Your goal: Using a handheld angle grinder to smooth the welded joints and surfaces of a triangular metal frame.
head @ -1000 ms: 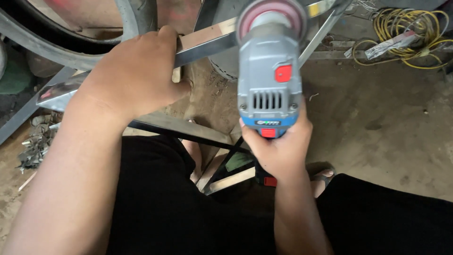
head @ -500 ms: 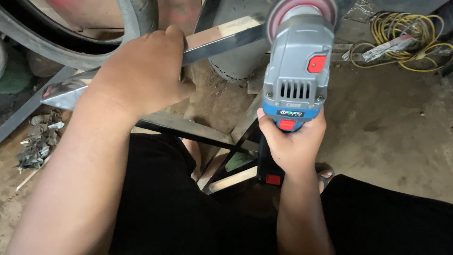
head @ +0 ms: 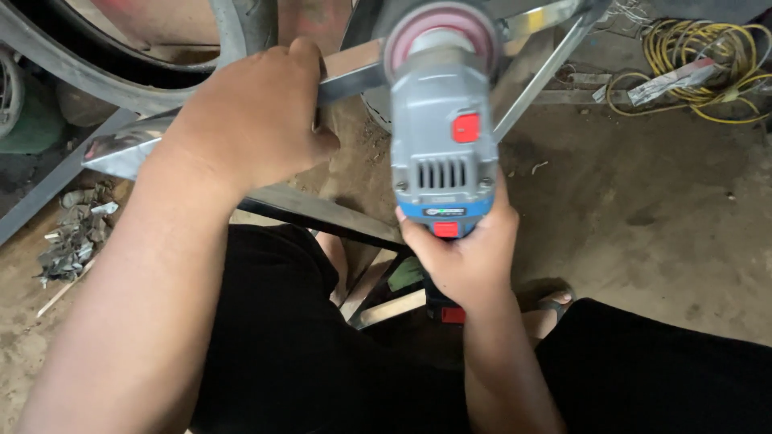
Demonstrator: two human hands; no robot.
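The right hand (head: 462, 257) was wrapped around the rear grip of a grey and blue angle grinder (head: 444, 153), held at the centre of the frame with its reddish disc (head: 441, 36) at the top edge, against a shiny metal bar (head: 354, 68). The left hand (head: 253, 120), in the upper left, was closed over that same bar, fingers curled across it. A dark metal frame piece (head: 322, 213) ran below both hands. A coil of yellow cable (head: 708, 60) lay on the dirt floor (head: 643, 201) in the upper right.
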